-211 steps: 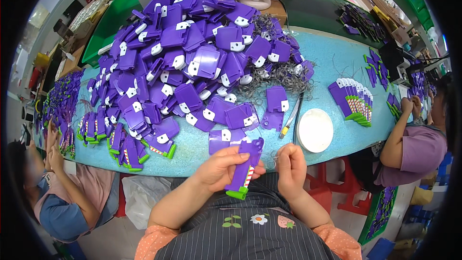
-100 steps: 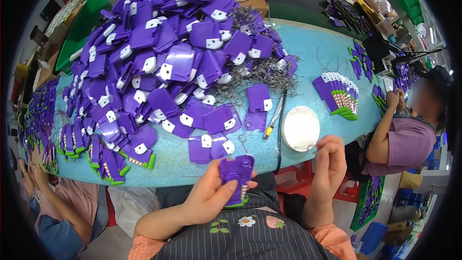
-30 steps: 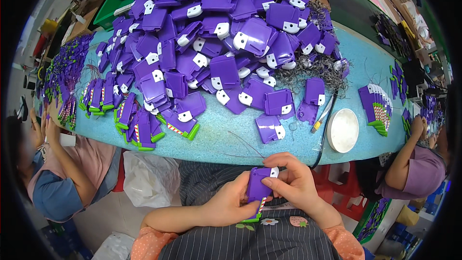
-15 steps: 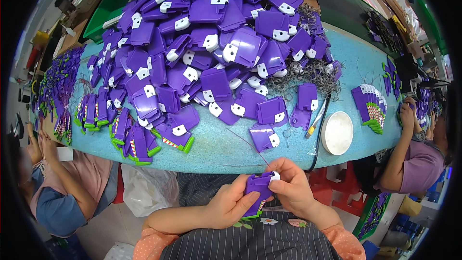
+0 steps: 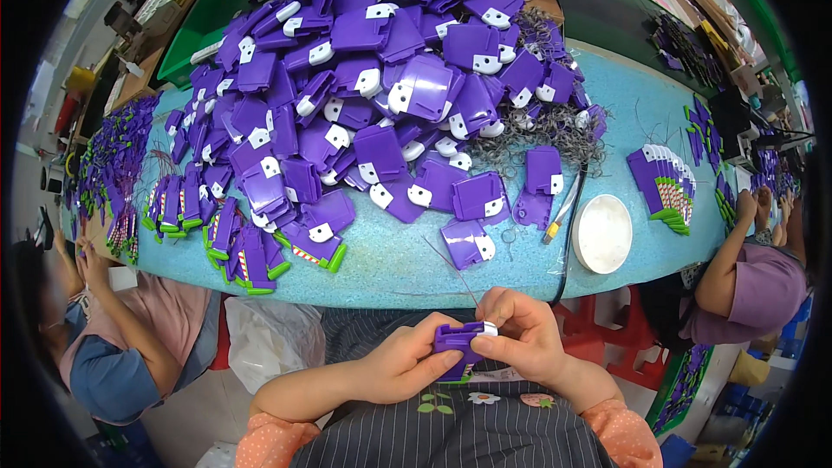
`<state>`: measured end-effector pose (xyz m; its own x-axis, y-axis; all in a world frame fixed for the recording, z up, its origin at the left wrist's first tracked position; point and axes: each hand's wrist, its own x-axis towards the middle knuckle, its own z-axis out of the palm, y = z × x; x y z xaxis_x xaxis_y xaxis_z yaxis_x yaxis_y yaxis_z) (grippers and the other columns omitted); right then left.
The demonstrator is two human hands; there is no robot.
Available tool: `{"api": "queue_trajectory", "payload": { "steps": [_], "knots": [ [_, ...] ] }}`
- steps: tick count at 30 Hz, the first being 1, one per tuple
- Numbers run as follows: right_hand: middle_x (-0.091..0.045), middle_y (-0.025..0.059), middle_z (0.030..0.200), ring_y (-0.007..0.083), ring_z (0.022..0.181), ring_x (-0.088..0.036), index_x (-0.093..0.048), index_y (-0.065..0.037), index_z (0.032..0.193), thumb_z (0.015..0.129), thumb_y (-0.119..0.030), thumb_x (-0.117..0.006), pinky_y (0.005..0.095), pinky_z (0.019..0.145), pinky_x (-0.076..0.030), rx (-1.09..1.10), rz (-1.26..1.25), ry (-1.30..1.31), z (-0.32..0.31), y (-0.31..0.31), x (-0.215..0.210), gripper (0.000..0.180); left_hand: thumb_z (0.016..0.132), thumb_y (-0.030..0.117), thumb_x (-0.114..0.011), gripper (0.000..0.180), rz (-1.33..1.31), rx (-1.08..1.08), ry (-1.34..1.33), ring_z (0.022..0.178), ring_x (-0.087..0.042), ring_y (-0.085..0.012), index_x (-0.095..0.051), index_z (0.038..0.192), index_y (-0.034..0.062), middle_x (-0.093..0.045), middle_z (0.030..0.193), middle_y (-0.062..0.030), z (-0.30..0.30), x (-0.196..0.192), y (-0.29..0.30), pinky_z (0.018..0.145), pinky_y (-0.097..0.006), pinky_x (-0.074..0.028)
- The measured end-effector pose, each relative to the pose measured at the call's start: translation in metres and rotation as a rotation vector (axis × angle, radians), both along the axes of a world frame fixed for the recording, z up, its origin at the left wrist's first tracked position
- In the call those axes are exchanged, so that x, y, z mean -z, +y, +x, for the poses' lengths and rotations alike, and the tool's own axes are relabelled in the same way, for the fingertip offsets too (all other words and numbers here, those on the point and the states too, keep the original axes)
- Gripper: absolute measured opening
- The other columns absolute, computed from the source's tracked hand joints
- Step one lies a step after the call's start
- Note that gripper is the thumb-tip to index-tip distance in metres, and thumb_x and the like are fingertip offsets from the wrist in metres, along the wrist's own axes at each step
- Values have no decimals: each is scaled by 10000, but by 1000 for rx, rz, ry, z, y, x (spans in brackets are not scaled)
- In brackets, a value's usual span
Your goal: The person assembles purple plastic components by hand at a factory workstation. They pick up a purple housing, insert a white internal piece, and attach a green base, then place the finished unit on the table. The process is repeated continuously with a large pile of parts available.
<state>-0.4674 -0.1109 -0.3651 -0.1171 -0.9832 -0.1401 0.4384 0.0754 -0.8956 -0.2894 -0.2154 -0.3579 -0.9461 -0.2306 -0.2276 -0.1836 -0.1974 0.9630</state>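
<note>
Close to my body, just off the table's near edge, I hold a purple plastic casing (image 5: 449, 345) with a white corner and a green, striped lower end. My left hand (image 5: 400, 362) is closed around its left side, thumb across the front. At the white corner, the thumb and fingers of my right hand (image 5: 527, 336) are pinched together. A thin dark wire (image 5: 452, 265) slants up and left from those fingertips over the table; its lower end is hidden by them. A single purple casing (image 5: 468, 243) lies on the table just beyond my hands.
A large heap of purple casings (image 5: 355, 113) covers the table's middle. Tangled wires (image 5: 555, 143) lie beside it. To the right are a white bowl (image 5: 602, 234), a yellow-ended tool (image 5: 552, 230) and a fanned stack of casings (image 5: 660, 191). Co-workers sit left (image 5: 130, 329) and right (image 5: 745, 286).
The casing has tipped so that its top edge faces up more, and the wire has swung slightly left. Both hands keep their hold. The view has shifted a little.
</note>
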Motion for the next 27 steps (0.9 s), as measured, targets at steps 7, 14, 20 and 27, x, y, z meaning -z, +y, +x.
{"api": "queue_trajectory", "payload": {
  "steps": [7,14,20,27],
  "knots": [
    [-532,75,746,133,603,-489,-589,-30,797,704,-135,-779,262,534,-380,147,-263,600,-12,-4,7,236,860,113,-591,189,-308,-152,94,749,-605,-232,-566,1003,-7,-618,892,-113,-20,-9,-8,685,-318,-471],
    [-535,33,624,59,506,-453,-619,9,886,780,-135,-720,221,456,-352,-135,213,529,-12,4,-6,205,902,56,-539,181,37,-594,191,779,-550,-80,-499,1048,-41,-605,889,-47,-12,3,-18,699,-225,-450],
    [-580,37,648,69,508,-498,-625,10,855,822,-104,-663,224,460,-374,-24,206,532,2,5,2,125,912,79,-538,136,-44,-509,37,773,-527,-51,-518,1000,-23,-594,849,-22,-9,29,5,679,-218,-439],
    [-575,69,815,85,677,-526,-620,26,876,839,-96,-638,217,581,-403,28,131,222,0,0,17,128,897,88,-551,161,-30,-633,56,747,-564,-93,-523,996,-36,-620,863,-85,-19,7,-3,657,-243,-451]
  ]
}}
